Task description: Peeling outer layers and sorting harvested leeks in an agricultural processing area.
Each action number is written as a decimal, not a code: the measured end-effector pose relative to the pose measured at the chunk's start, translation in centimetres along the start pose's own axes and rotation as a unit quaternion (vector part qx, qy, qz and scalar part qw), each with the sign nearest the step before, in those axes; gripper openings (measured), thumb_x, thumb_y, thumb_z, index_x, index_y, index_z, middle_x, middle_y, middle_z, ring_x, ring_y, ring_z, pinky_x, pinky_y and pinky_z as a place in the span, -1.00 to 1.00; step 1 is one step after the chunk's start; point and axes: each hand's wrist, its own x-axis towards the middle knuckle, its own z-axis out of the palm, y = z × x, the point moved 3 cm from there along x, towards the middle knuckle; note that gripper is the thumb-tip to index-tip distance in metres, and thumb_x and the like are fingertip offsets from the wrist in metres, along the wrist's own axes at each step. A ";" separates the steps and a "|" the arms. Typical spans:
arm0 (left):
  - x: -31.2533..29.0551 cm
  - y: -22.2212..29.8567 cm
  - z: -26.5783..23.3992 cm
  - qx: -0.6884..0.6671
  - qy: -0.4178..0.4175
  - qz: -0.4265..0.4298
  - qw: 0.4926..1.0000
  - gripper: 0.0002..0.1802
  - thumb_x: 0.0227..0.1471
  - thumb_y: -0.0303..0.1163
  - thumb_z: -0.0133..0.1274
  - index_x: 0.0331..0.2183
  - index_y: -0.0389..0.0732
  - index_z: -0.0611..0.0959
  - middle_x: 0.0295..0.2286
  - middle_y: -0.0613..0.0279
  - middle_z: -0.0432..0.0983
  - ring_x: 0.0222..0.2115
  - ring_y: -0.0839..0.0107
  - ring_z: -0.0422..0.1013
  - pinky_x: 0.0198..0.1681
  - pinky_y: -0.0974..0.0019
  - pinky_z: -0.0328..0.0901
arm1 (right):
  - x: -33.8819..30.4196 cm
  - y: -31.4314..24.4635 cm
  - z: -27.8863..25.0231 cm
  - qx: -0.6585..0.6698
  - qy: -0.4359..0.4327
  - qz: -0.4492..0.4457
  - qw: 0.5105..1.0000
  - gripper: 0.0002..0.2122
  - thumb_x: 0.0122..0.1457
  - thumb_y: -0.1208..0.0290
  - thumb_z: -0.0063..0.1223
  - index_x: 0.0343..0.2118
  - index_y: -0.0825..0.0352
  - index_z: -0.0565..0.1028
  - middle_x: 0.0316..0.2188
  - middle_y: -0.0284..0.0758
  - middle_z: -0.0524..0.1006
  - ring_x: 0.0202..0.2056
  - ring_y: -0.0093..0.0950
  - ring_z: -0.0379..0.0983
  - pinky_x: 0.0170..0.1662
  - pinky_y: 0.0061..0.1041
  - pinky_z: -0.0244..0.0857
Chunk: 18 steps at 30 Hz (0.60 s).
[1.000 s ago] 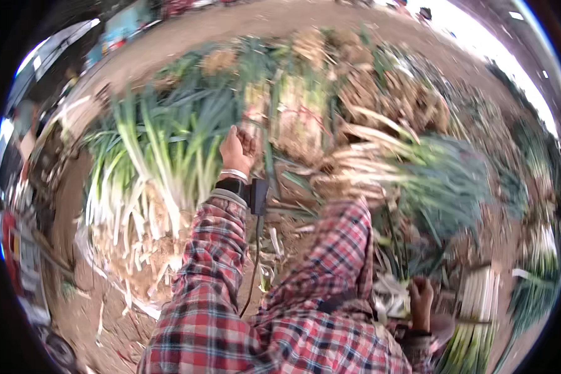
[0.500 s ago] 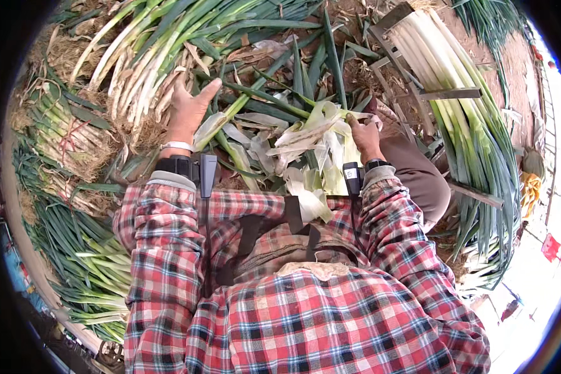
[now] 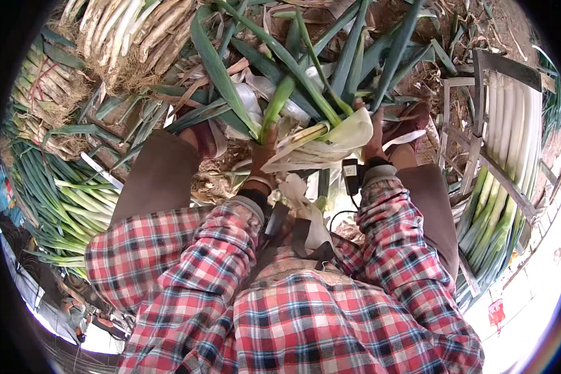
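Observation:
My left hand [image 3: 265,153] is closed around a green leek stalk [image 3: 278,100] whose long leaves fan out ahead of me. My right hand [image 3: 373,140], a little to its right, is closed on a pale, loose leek skin [image 3: 350,132]. That skin and some withered yellowish strips [image 3: 299,149] stretch between both hands. My fingertips are partly hidden by the leaves. Below the hands, another peeled whitish skin [image 3: 305,209] hangs over my lap.
Unpeeled leeks with dirty roots [image 3: 134,37] lie at the far left. A bundle of green leeks [image 3: 62,187] is at my left. Cleaned white leeks [image 3: 511,124] rest in a metal frame [image 3: 480,134] at right. Loose leaves [image 3: 380,56] cover the ground ahead, near my shoes [image 3: 411,118].
My left hand has moved from beside the root pile, where it was open, toward my right hand and closed on a stalk. My view has shifted, and the knees now show.

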 end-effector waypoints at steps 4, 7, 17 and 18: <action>0.6 1.4 4.1 0.274 -0.206 0.239 0.908 -0.40 0.16 -0.11 0.09 0.09 -0.23 0.32 -0.17 0.11 0.49 -0.28 0.43 0.44 -0.33 0.33 0.38 | -6.4 -6.1 5.9 -0.212 -0.074 -0.047 0.973 -0.44 0.17 0.05 0.19 0.11 0.34 0.36 -0.22 -0.16 0.58 -0.17 -0.28 0.51 -0.07 -0.28 0.35; -1.3 8.4 7.6 -0.073 -0.236 0.049 0.968 -0.43 0.17 -0.14 0.08 0.08 -0.25 0.36 -0.18 0.12 0.51 -0.28 0.42 0.45 -0.32 0.31 0.39 | -6.0 -5.4 6.3 -0.052 -0.146 0.050 0.987 -0.36 0.16 -0.03 0.17 0.19 0.28 0.32 -0.11 -0.13 0.55 -0.10 -0.22 0.48 0.01 -0.27 0.33; -12.2 28.4 3.9 0.263 0.023 0.432 0.863 -0.39 -0.07 -0.06 0.19 -0.09 -0.29 0.50 -0.34 -0.15 0.55 -0.32 -0.10 0.51 -0.24 -0.07 0.39 | -17.1 -19.9 7.6 0.142 -0.314 -0.054 0.937 -0.48 0.30 0.08 -0.02 0.21 0.28 0.26 -0.03 -0.36 0.42 -0.09 -0.52 0.35 -0.03 -0.48 0.27; -14.0 30.8 3.7 0.280 0.040 0.449 0.848 -0.35 -0.08 -0.10 0.19 -0.03 -0.31 0.45 -0.36 -0.15 0.55 -0.34 -0.09 0.51 -0.26 -0.08 0.40 | -19.0 -22.3 8.0 0.157 -0.297 -0.083 0.938 -0.48 0.29 0.07 0.00 0.20 0.27 0.26 -0.04 -0.37 0.42 -0.11 -0.53 0.36 -0.06 -0.50 0.28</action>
